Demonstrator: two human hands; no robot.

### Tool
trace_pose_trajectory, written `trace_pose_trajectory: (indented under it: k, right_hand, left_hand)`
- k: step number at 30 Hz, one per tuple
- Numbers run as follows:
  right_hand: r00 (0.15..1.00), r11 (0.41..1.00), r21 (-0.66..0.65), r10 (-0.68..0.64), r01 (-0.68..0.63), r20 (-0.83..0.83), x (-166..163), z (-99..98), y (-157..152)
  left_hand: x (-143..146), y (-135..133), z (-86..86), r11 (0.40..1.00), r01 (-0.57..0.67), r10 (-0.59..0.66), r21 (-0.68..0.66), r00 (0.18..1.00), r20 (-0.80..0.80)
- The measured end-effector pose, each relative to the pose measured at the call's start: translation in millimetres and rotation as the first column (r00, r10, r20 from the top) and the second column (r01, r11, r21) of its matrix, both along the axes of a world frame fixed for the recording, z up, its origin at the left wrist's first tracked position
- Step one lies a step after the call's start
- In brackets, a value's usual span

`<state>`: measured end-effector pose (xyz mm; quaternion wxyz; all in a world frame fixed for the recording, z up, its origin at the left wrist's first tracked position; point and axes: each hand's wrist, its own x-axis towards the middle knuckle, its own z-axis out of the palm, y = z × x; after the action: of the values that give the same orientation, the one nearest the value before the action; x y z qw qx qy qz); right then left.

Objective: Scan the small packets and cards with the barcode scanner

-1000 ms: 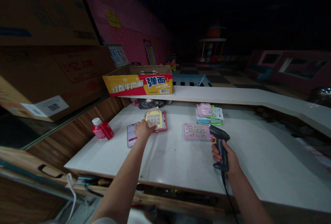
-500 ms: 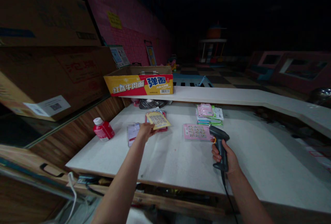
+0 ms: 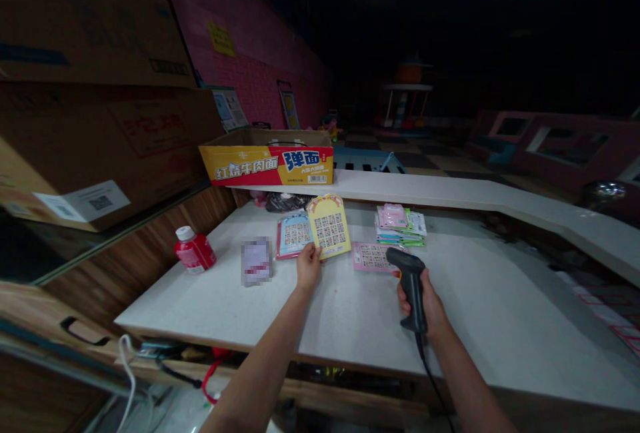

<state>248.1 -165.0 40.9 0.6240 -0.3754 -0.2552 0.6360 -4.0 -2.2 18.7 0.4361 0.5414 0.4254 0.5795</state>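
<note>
My left hand [image 3: 309,266] pinches the lower left corner of a yellow card packet [image 3: 331,226] printed with a grid of small pictures, tilted up off the counter. Beside it lies a blue card packet [image 3: 296,234] with a red edge. In my right hand [image 3: 429,303] is a black handheld barcode scanner [image 3: 413,283], its cable hanging over the counter's front edge. The scanner's head overlaps the right end of a pink card packet [image 3: 371,257] lying flat. Behind that is a stack of packets [image 3: 400,225], pink, green and white.
A red bottle with a white cap [image 3: 194,250] stands at the left, near a blurred phone-like item [image 3: 257,261]. A yellow and red noodle carton [image 3: 270,163] sits on the raised ledge [image 3: 420,186]. Large cardboard boxes [image 3: 150,133] are stacked at the left.
The yellow packet has been lifted off the pile and moved right, uncovering the blue packet. My right hand and the scanner have shifted slightly left in view.
</note>
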Motion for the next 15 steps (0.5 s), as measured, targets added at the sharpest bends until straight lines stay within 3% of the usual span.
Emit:
trace_pose_trajectory:
  k: [6, 9, 15]
  right_hand:
    - [0.963, 0.998, -0.004, 0.067, -0.068, 0.260, -48, 21.1, -2]
    - [0.950, 0.995, 0.004, 0.090, -0.095, 0.300, -73, 27.4, -5]
    - [0.927, 1.000, 0.007, -0.012, 0.010, 0.375, -95, 28.8, -15]
  left_hand:
    - [-2, 2, -8.2, 1.000, 0.004, -0.001, 0.025, 0.994, -0.106]
    - [-2, 3, -11.6, 0.999, -0.012, 0.017, 0.041, 0.993, -0.121]
    - [-2, 4, -16.5, 0.998, -0.023, 0.031, 0.065, 0.991, -0.130]
